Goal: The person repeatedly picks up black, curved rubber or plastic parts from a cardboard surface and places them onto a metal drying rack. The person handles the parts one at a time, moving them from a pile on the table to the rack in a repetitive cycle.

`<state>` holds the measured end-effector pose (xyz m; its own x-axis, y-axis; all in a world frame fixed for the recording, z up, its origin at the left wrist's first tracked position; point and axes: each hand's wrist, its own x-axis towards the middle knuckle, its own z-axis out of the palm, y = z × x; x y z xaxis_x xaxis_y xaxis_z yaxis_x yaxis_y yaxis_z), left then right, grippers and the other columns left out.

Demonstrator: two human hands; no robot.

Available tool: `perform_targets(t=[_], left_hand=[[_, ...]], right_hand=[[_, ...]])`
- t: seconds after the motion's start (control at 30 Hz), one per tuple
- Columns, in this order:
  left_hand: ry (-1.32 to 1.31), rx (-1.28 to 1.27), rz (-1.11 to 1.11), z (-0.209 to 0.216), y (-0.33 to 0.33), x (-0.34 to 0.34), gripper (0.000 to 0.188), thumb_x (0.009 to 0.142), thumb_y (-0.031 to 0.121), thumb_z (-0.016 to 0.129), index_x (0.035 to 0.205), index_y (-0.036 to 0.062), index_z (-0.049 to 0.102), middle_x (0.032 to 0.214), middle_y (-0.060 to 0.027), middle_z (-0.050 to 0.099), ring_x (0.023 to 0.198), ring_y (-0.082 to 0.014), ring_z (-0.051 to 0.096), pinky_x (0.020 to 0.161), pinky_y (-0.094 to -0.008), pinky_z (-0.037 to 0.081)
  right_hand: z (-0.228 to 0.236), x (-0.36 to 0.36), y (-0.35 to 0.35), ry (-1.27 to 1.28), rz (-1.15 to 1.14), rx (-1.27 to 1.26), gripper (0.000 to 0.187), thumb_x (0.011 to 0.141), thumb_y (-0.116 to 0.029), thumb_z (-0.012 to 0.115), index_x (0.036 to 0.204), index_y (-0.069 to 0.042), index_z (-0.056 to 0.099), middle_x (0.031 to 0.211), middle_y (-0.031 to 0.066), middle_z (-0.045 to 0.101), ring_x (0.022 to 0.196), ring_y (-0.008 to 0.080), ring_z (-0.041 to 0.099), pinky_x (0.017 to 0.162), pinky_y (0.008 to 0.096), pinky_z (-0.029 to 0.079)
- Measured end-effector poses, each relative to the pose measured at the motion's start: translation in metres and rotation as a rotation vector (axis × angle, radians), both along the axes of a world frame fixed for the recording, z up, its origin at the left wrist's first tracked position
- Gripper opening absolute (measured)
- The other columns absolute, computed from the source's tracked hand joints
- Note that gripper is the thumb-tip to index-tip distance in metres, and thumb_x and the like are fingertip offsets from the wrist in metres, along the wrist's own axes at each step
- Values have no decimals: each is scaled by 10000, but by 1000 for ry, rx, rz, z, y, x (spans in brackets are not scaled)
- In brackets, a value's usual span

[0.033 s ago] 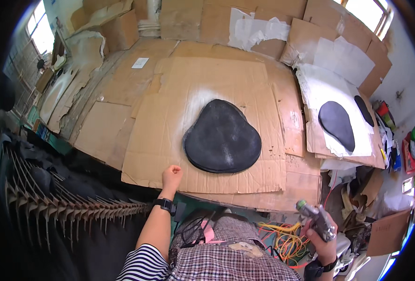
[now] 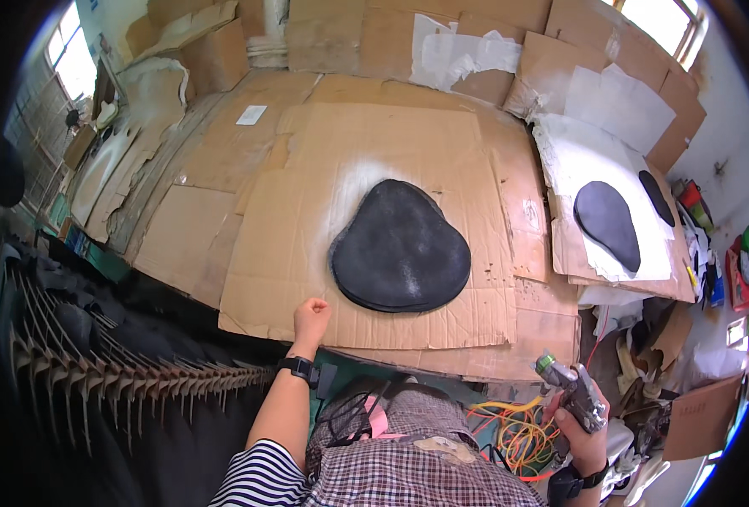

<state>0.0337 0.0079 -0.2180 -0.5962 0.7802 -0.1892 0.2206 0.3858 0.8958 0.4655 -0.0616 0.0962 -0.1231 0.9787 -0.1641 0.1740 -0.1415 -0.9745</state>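
My right hand [image 2: 581, 435], low on the right, is wrapped round a metal spray gun [image 2: 584, 400] with a green nozzle end. The gun points up and left toward the table. At the front edge of a flat cardboard sheet [image 2: 277, 253], my left hand [image 2: 312, 318] is held with its fingers curled in and nothing visible in them. To its right lies a black, rounded three-lobed pad [image 2: 401, 249], shaped like a seat cushion, apart from both hands. It looks like two layers stacked. A pale sprayed patch shows on the cardboard behind it.
On the right, a white-covered board [image 2: 565, 160] carries a black oval pad [image 2: 606, 225] and another dark pad [image 2: 657, 197]. Tangled orange and yellow hoses [image 2: 522, 439] lie below the table. A rack with many metal prongs [image 2: 146, 380] stands at lower left. Cardboard screens the back.
The spray gun and my right hand have shifted very slightly. My left hand and the black pad stay where they were.
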Motion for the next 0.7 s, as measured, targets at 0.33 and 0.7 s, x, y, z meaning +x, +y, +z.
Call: perform_targets(t=[0.33, 0.7], left_hand=[[60, -85, -14, 0, 15, 2, 142, 741, 137, 646, 818, 20, 669, 722, -73, 661, 670, -162, 623, 643, -299, 492], [87, -121, 38, -13, 31, -1, 133, 745, 127, 610, 794, 19, 670, 727, -95, 674, 677, -187, 637, 647, -317, 499]], right_hand=[[-2, 34, -18, -29, -77, -73, 522, 736, -69, 740, 1188, 51, 509, 821, 102, 637, 729, 165, 630, 671, 286, 507], [-10, 2, 8, 90, -94, 14, 547, 759, -139, 721, 1213, 45, 477, 785, 106, 626, 749, 177, 622, 683, 300, 497]])
